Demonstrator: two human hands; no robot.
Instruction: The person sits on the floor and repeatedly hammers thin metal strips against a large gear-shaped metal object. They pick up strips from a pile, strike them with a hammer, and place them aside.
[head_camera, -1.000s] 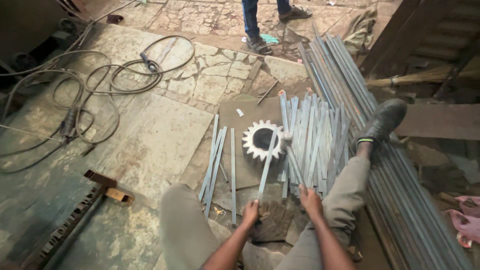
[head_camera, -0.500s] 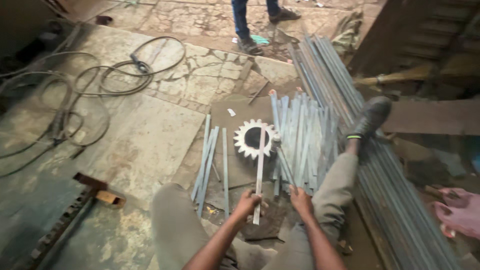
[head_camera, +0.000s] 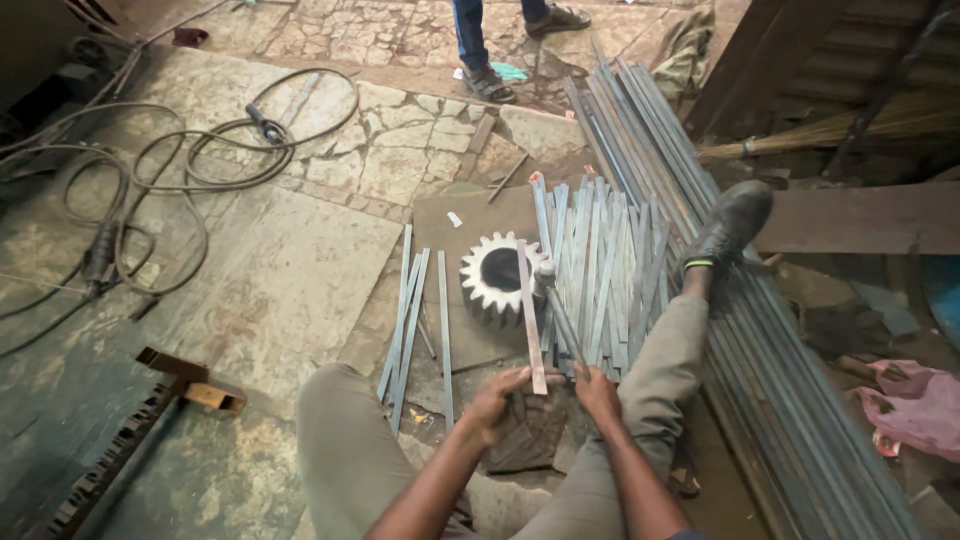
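Left hand (head_camera: 497, 397): gripping flat strip (head_camera: 530, 318) lying across gear (head_camera: 497, 278).
Right hand (head_camera: 596, 385): gripping hammer (head_camera: 560, 315) (head over gear).
Risk: strip is resting unclamped; a glancing blow is likely kicking it toward fingers.

One toothed gear (head_camera: 497, 277), one hammer (head_camera: 556, 305), four loose flat strips (head_camera: 410, 310) left of the gear, two hands, one boot (head_camera: 730, 225), one pink bag (head_camera: 915, 405).

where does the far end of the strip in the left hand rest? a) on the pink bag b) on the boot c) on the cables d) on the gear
d: the strip held by the left hand lies across the gear.
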